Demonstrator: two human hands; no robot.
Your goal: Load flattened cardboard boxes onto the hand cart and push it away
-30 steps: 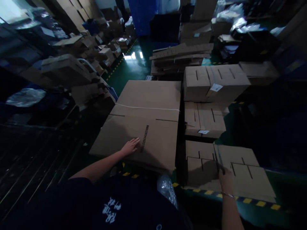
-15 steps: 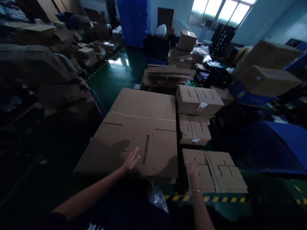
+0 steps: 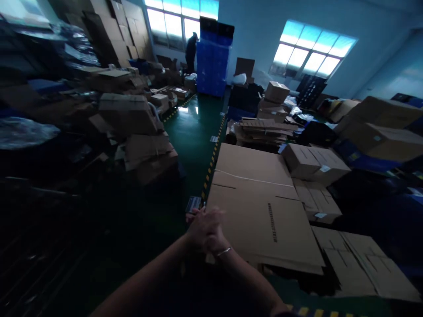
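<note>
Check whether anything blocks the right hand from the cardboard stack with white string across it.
Nothing visible stands between the right hand and the cardboard stack. It meets the left hand at the stack's left edge in this view.

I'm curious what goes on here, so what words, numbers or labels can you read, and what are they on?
No text reads clearly.
Dark printed line on the large flat cardboard: too blurred.
White label on the far carton at right: too small.
Second label on the carton just in front: too small.
Floor labels beside the striped tape: unreadable.
</note>
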